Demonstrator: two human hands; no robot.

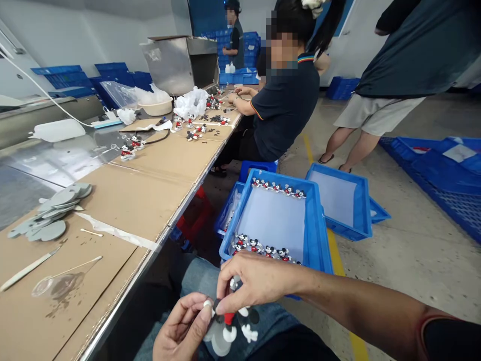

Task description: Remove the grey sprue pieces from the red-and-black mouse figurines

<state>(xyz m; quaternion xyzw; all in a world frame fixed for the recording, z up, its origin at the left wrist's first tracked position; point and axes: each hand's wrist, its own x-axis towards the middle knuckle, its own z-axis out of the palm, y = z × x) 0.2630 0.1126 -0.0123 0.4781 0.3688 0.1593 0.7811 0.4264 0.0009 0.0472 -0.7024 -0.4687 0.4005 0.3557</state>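
Note:
Over my lap, my left hand (185, 326) pinches a small white part at the left side of a cartoon mouse figurine (228, 319). My right hand (259, 281) is closed around the figurine's upper part from above and hides much of it. Its red shorts, a white shoe and a white glove show below my fingers. A grey flat piece (220, 343) lies under the figurine, close to my left thumb. Just beyond my right hand stands a blue tray (315, 215) with rows of similar mouse figurines (268, 250) along its near and far ends.
On the cardboard-covered table (158, 180) at left lie grey discs (56, 210), a craft knife (30, 268), cotton swabs (91, 232) and a small clear dish (43, 287). A seated co-worker (289, 105) works farther along. Another blue tray (363, 210) is on the right.

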